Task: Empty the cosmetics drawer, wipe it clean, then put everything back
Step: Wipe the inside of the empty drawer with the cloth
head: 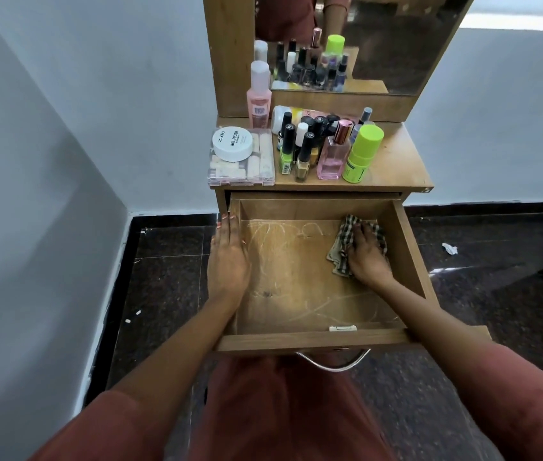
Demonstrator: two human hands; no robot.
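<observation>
The wooden drawer [313, 341] is pulled out and holds only a checked cloth [340, 251]. My right hand [368, 256] presses on the cloth at the drawer's back right, fingers spread over it. My left hand [228, 257] lies flat on the drawer's left wall. Pale streaks mark the drawer floor [283, 261]. On the dresser top [399, 161] stand the cosmetics: a clear box [241, 168] with a white nail polish remover tub [232, 143] on it, a tall pink bottle [258, 98], several nail polish bottles [296, 144], a pink perfume bottle [333, 154] and a lime green bottle [361, 154].
A mirror [396, 38] rises behind the cosmetics. A metal handle [333, 362] hangs under the drawer front. The dresser stands against a pale wall [97, 111] on a dark tiled floor [496, 277], with small white scraps [449, 248] lying about.
</observation>
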